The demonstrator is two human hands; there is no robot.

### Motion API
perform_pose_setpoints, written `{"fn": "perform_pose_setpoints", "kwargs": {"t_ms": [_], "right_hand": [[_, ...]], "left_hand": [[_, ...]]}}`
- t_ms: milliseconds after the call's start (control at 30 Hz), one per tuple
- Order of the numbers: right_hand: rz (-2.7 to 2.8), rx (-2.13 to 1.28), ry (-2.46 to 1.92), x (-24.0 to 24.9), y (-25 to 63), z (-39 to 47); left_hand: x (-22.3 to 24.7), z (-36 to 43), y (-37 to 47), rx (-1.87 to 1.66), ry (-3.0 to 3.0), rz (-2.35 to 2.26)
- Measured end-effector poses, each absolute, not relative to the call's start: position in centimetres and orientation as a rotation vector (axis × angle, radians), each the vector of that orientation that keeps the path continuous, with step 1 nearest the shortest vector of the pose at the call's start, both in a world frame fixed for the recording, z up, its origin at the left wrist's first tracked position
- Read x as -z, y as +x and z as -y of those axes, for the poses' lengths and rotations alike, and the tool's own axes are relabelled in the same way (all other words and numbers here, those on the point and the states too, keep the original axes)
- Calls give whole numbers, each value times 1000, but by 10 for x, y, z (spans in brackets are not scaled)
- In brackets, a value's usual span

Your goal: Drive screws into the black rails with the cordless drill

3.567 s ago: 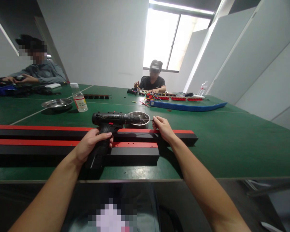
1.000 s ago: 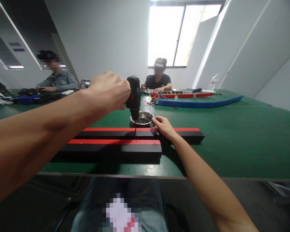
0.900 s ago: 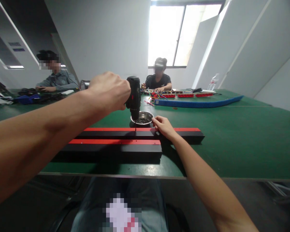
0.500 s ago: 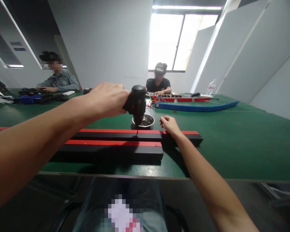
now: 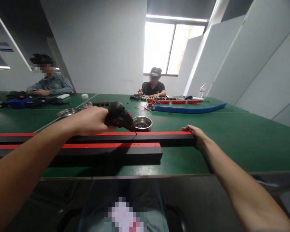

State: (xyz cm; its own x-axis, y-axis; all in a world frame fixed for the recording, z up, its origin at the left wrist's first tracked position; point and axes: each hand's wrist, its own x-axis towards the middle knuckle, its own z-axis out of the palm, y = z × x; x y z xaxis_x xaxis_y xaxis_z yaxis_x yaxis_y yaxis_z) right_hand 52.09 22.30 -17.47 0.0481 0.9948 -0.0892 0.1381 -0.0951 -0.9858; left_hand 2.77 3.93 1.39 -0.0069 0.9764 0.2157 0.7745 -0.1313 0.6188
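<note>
My left hand is wrapped round a black power drill, which leans over with its thin bit pointing down at the red top of the far long bar. My right hand grips the right end of that same bar, fingers behind it and thumb side toward me. Nearer to me lies a second red-and-black bar, parallel to the first, its right end short of the other's. Just behind the drill's tip stands a metal bowl holding small dark pieces, too small to make out.
On the green table are a long blue strip, wires, red parts, a second metal dish and a small bottle. Two people sit across the table, one at the far left, one at the back.
The drill has gone from upright to tilted, my left hand moving left and down with it. My right hand has moved right and closed on the bar's end. The view has shifted slightly.
</note>
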Motion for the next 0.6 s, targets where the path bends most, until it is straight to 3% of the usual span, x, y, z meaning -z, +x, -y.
{"fn": "perform_pose_setpoints", "kwargs": {"t_ms": [133,333,600], "right_hand": [[1451,-1140,-1413,174,511,-222],[1734,-956,-1459,164,484,-216],[1915,-772,-1429,171,394,-207]], "left_hand": [[13,-29,3,-641,2056,-1856],[56,-21,0,-1079,1526,-1767],[91,-38,43,-1303,1039,-1285]]}}
